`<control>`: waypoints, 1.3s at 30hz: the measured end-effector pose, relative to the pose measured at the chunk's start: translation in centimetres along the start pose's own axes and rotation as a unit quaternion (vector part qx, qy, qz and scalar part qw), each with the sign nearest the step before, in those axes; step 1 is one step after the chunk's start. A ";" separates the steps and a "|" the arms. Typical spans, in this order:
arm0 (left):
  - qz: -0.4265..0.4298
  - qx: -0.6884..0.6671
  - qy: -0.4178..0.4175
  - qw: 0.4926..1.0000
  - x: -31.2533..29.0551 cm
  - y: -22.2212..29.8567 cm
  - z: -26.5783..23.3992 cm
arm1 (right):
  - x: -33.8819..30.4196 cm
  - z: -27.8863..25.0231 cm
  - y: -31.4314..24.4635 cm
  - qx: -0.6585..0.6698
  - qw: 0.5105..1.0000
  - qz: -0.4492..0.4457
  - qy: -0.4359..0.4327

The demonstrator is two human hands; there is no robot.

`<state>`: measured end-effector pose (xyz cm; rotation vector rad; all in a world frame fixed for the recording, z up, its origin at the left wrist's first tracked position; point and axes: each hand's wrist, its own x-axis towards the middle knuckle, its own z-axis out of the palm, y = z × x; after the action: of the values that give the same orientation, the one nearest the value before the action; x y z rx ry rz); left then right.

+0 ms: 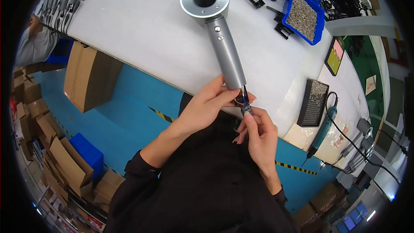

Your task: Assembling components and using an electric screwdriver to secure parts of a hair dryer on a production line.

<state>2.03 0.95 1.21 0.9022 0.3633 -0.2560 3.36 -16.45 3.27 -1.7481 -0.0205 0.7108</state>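
Left hand (206, 107): is grasping the handle's (228, 64) lower end
Right hand (261, 137): is pinching the cord (246, 108)
Hair dryer (219, 30): is extending over the table (142, 21)

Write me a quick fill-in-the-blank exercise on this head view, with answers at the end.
1. The person's ____ grip holds the lower end of the hair dryer.
2. The two round buttons sit on the dryer's ____.
3. The tray of small metal pieces beside the black brackets is ____ in colour.
4. The striped floor tape is yellow and ____.

Missing words: left; handle; blue; black.
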 end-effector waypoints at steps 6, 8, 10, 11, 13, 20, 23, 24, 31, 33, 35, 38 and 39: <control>0.010 0.034 -0.007 0.999 0.0 -0.1 -0.2 | 0.1 0.1 0.3 0.051 0.998 0.030 -0.016; 0.006 0.027 0.011 1.000 0.2 -0.5 0.0 | 0.2 0.0 0.2 0.028 0.999 0.014 -0.021; 0.002 0.020 0.029 0.999 0.4 -0.8 0.5 | 0.3 0.1 0.3 -0.004 1.000 -0.011 -0.011; 0.009 0.027 0.047 0.998 0.5 -1.0 0.9 | 0.3 0.1 0.3 -0.035 0.999 -0.036 -0.003; 0.014 0.034 0.066 0.997 0.6 -1.0 1.2 | 0.3 0.0 0.3 -0.043 0.998 -0.043 0.009; 0.003 0.047 0.046 0.998 0.6 -0.7 1.1 | 0.5 -0.1 0.0 -0.088 0.994 -0.056 0.033; 0.000 0.034 0.047 0.998 0.4 -0.8 1.0 | 0.8 0.3 0.4 -0.085 0.994 -0.056 0.035; -0.004 0.035 0.047 0.998 0.4 -0.8 0.9 | 0.8 0.3 0.5 -0.084 0.994 -0.055 0.032; 0.007 0.065 0.042 0.997 0.6 -1.4 0.8 | 1.0 1.6 0.7 -0.278 0.930 -0.218 0.097; 0.021 0.074 0.047 0.996 0.8 -1.5 0.9 | 1.0 2.4 0.6 -0.311 0.909 -0.241 0.134; 0.010 0.073 0.045 0.996 0.7 -1.2 0.8 | 0.8 2.7 0.4 -0.370 0.894 -0.206 0.146; 0.008 0.053 0.041 0.998 0.6 -1.1 0.2 | 1.3 1.4 0.3 -0.212 0.960 -0.174 0.051; 0.017 0.033 0.038 0.999 0.5 -1.2 0.0 | 1.4 1.2 0.0 -0.162 0.977 -0.139 0.029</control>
<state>2.04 0.20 0.10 0.9846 0.4115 -0.2037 3.95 -14.82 2.47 -2.0243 -0.3512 0.4691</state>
